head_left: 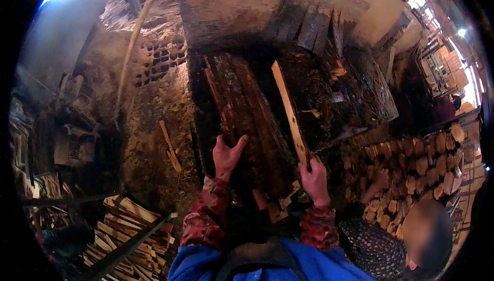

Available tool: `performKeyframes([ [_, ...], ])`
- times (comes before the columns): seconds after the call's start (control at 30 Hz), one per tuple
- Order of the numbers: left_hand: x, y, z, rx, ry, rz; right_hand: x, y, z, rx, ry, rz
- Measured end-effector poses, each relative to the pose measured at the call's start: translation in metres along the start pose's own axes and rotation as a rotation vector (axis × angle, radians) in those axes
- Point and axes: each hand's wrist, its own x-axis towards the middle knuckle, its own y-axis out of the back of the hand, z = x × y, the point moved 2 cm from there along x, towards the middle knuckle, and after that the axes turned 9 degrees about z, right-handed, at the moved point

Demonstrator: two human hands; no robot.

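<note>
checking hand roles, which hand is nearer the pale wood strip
Right. The right hand grips the strip at its lower end. The left hand rests on the dark slab, off to the strip's left, not touching it.

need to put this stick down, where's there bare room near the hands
Bare dirt ground lies left of the dark plank under the left hand. Crowded: scraps between the hands, stacked firewood right of the right hand holding the stick, split wood pile lower left.
</note>
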Motion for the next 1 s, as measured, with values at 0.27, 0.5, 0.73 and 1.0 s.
performKeyframes([
  [0.27, -0.002, -0.001, 0.012, 0.024, -0.017, -0.044, 0.016, -0.057, -0.071, 0.002, 0.278, 0.017],
  [0.5, 0.001, 0.001, -0.008, -0.117, 0.018, -0.063, 0.005, -0.074, -0.073, -0.095, 0.359, 0.047],
  [0.73, -0.002, 0.000, 0.006, 0.052, 0.018, -0.050, 0.004, -0.074, -0.067, -0.038, 0.330, 0.040],
  [1.0, 0.000, -0.010, -0.020, 0.029, 0.018, -0.013, 0.004, -0.077, -0.061, -0.026, 0.340, 0.020],
])
